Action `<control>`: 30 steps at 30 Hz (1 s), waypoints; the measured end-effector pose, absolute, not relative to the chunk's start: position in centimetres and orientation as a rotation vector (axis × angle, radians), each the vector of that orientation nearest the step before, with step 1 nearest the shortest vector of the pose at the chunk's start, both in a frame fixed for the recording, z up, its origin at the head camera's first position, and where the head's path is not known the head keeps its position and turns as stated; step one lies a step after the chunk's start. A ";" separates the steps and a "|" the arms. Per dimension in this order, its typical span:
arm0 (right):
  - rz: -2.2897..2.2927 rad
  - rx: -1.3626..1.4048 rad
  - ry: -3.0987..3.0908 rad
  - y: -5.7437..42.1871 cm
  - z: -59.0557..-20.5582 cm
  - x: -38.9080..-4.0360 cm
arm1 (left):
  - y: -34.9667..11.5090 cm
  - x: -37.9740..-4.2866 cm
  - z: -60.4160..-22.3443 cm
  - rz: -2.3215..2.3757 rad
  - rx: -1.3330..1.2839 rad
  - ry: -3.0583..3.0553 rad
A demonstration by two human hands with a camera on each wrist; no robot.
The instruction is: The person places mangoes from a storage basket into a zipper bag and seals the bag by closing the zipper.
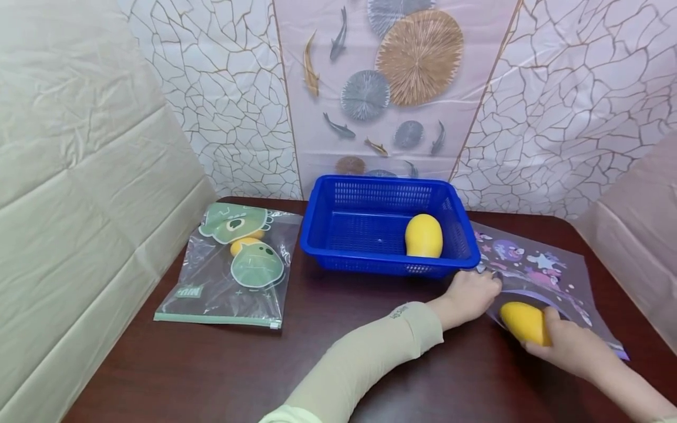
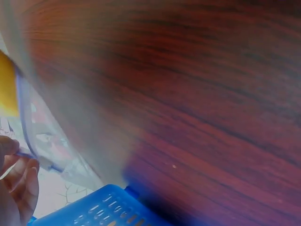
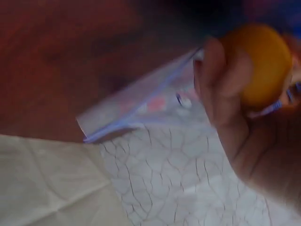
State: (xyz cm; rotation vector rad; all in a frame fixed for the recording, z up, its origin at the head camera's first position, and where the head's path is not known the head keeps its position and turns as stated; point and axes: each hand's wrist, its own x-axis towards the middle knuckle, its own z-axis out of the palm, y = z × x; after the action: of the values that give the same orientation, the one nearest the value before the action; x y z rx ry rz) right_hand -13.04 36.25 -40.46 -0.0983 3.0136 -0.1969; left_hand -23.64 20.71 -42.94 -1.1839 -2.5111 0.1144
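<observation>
My right hand [image 1: 573,346] grips a yellow mango [image 1: 520,320], fingers wrapped round one end of it. The mango is over the mouth of a clear zip bag [image 1: 573,267] with purple trim and colourful prints. At the bag's near left edge, my left hand [image 1: 471,294] pinches the rim. In the left wrist view, thumb and fingertips [image 2: 32,174] meet on the purple-edged plastic, and the mouth bows open. Another mango [image 1: 424,235] rests in the right part of a blue plastic basket [image 1: 338,258], just behind my left hand.
To the left lies a clear zip bag [image 1: 206,294] with green dinosaur prints and a green slider strip, yellow-orange things [image 1: 244,244] inside. Patterned cloth [image 1: 243,117] stands behind the dark wood table [image 1: 211,376], with pale cloth [image 1: 95,205] along the left side.
</observation>
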 end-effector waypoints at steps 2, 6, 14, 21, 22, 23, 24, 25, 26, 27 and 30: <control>-0.209 -0.050 3.053 36.2 -41.2 -13.0 | 20.8 -23.6 -42.8 0.115 -1.189 -2.523; -0.176 -0.008 3.214 35.9 -42.5 -12.6 | 20.8 -23.4 -42.7 0.125 -1.202 -2.535; -0.122 -0.179 3.528 35.5 -43.3 -11.2 | 20.7 -23.2 -42.2 0.114 -1.234 -2.541; 0.142 -0.498 3.638 35.7 -43.4 -10.1 | 20.6 -23.3 -42.5 0.107 -1.246 -2.545; 0.203 -0.567 3.670 35.9 -43.6 -10.1 | 20.6 -23.3 -42.6 0.102 -1.248 -2.543; 0.263 -0.637 3.699 36.0 -43.7 -10.1 | 20.6 -23.3 -42.7 0.097 -1.251 -2.543; 0.324 -0.712 3.726 36.1 -43.9 -10.2 | 20.5 -23.3 -42.8 0.095 -1.252 -2.538; 0.377 -0.771 3.739 36.3 -44.1 -10.4 | 20.5 -23.3 -42.8 0.093 -1.251 -2.532; 0.407 -0.823 3.746 36.4 -44.3 -10.6 | 20.5 -23.3 -42.9 0.096 -1.251 -2.531; 0.432 -0.879 3.751 36.4 -44.5 -10.8 | 20.6 -23.4 -43.0 0.103 -1.251 -2.528; 0.511 -1.002 3.741 36.4 -44.7 -11.7 | 20.6 -23.4 -43.0 0.122 -1.247 -2.505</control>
State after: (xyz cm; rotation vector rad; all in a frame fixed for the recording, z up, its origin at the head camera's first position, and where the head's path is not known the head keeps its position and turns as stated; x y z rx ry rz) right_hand -11.73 36.42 -44.73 -1.0025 3.7411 0.5111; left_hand -23.40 20.56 -42.97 -1.2466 -2.5055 0.1220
